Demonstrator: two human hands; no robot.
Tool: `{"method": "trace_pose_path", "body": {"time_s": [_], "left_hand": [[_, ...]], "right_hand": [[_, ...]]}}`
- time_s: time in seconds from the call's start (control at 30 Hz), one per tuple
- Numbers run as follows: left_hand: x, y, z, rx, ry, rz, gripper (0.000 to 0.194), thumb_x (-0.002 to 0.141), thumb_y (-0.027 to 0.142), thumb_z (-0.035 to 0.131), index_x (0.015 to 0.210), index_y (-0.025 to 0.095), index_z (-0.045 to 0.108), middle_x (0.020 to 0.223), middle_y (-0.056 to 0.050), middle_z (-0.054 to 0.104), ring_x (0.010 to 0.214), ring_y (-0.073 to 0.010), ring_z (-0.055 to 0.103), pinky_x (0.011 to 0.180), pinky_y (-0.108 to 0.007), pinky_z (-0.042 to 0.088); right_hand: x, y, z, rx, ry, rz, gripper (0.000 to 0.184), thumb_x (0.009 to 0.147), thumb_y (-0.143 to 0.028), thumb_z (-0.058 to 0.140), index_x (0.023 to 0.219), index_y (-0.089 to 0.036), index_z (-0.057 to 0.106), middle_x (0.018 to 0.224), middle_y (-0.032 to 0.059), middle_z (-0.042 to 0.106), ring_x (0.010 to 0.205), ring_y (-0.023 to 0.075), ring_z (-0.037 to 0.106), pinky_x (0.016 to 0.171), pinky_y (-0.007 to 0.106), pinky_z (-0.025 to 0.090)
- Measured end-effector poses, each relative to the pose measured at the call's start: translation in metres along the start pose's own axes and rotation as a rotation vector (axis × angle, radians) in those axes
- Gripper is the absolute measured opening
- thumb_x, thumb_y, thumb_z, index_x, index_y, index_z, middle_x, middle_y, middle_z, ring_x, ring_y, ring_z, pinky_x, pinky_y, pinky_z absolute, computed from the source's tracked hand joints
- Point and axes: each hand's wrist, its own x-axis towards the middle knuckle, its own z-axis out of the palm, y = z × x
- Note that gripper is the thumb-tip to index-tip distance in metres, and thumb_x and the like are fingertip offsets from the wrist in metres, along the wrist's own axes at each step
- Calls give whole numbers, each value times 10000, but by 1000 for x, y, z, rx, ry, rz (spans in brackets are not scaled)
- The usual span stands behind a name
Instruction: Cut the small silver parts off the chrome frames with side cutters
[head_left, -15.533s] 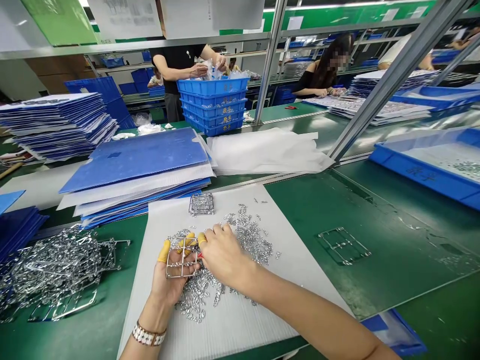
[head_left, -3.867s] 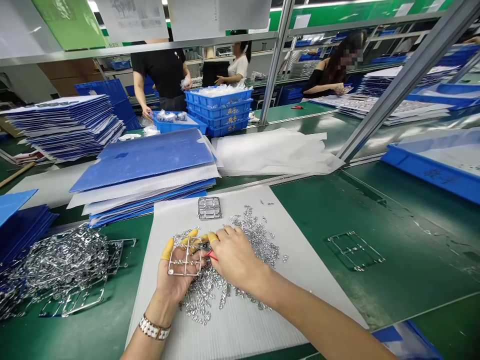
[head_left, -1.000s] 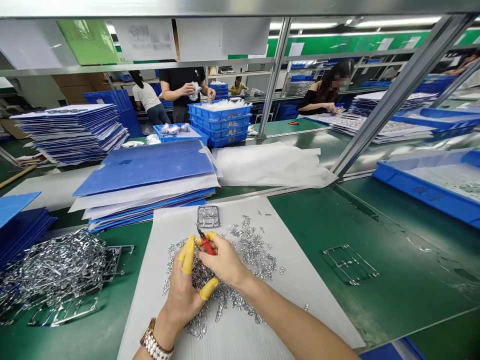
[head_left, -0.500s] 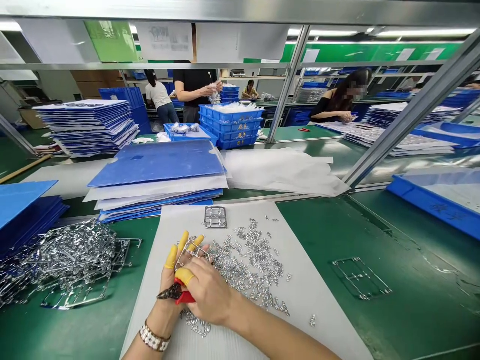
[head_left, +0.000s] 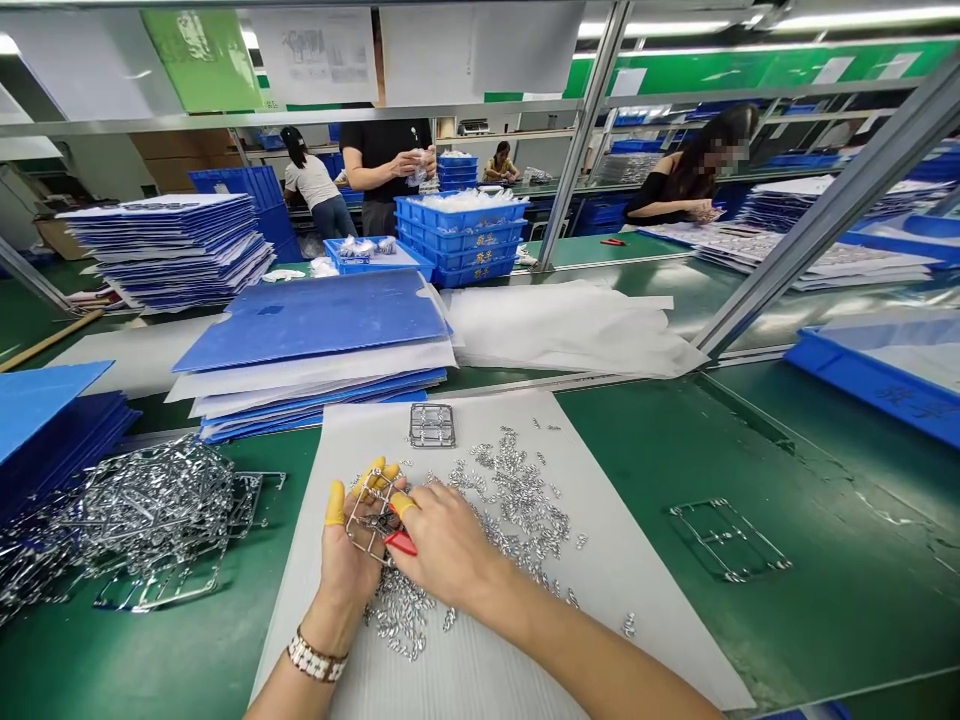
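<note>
The left hand (head_left: 346, 570) is cradling a metal frame (head_left: 349, 530) on its slightly parted, yellow-capped fingers (head_left: 335, 505), long axis pointing forward past the fingertips, while the right hand (head_left: 442, 545), fingers together, is clamping red cutters (head_left: 400, 543), tips at the frame.

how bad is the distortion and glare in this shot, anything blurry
In the head view, the wide lens makes the metal upright lean steeply toward the corner; overhead lights leave pale glare on the green bench; the small metal parts glint and their edges go soft, while the left hand and right hand look fairly sharp.
</note>
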Motion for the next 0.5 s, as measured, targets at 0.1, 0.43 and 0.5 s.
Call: {"method": "trace_pose_path", "body": {"time_s": [0.1,0.43,0.5], "left_hand": [[-1,0,1,31,26,24,494,883,491,501,1171,129,671,1091,-143,719,1055,-279,654,935,-396,493],[-3,1,4,128,23,59,510,835,528,567,1180,166,670,1086,-116,724,1091,-272,631,936,-381,487],[-3,1,4,126,25,56,511,841,532,557,1176,164,671,1092,-114,721,1090,-263,630,923,-363,493]], "right_hand": [[2,-4,-3,-8,-19,-7,348,879,-398,548,1083,-124,616,1034,139,650,976,287,569,867,426,435],[1,-12,-16,-105,-87,-14,364,837,-344,638,1095,-89,607,970,159,653,912,299,595,793,427,477],[0,-12,-19,-112,-96,-8,394,832,-330,646,1126,-73,595,959,164,655,911,299,597,777,417,481]]}}
